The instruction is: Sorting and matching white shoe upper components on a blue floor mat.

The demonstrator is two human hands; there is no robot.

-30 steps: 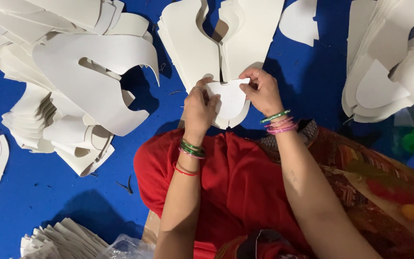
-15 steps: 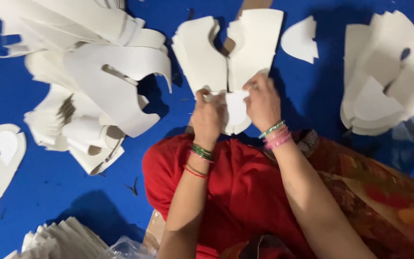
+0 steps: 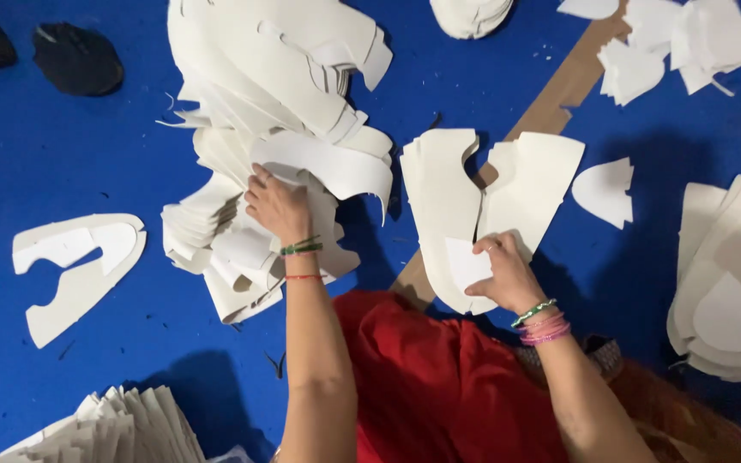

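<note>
White cut pieces (image 3: 490, 201), shaped like shoe parts, lie in a small stack on the blue counter (image 3: 62, 154) just in front of the person. The right hand (image 3: 503, 274) rests on this stack and pinches a small white patch (image 3: 466, 262) between thumb and fingers, pressing it on the lower part of the top piece. The left hand (image 3: 278, 206) is stretched out to the big heap of white pieces (image 3: 276, 103) on the left; its fingers are bent over one curved piece in the heap, touching it, but I cannot tell if they already grip it. Judging from this, the work is somewhere in the middle: a few pieces are stacked under the right hand, while the big heap looks far from finished, so much is left.

Around them, a single flat piece (image 3: 75, 270) lies alone at the left, a fanned bundle (image 3: 113, 424) is at the lower edge, and another stack (image 3: 731, 283) is at the right. Small white scraps (image 3: 679, 43) lie at the top right, near a strip of brown cardboard (image 3: 563, 90) that goes under the middle stack. Two dark things (image 3: 75, 58) are at the top left. The heap is loose and tangled, so the pieces may catch on each other when one is pulled out
</note>
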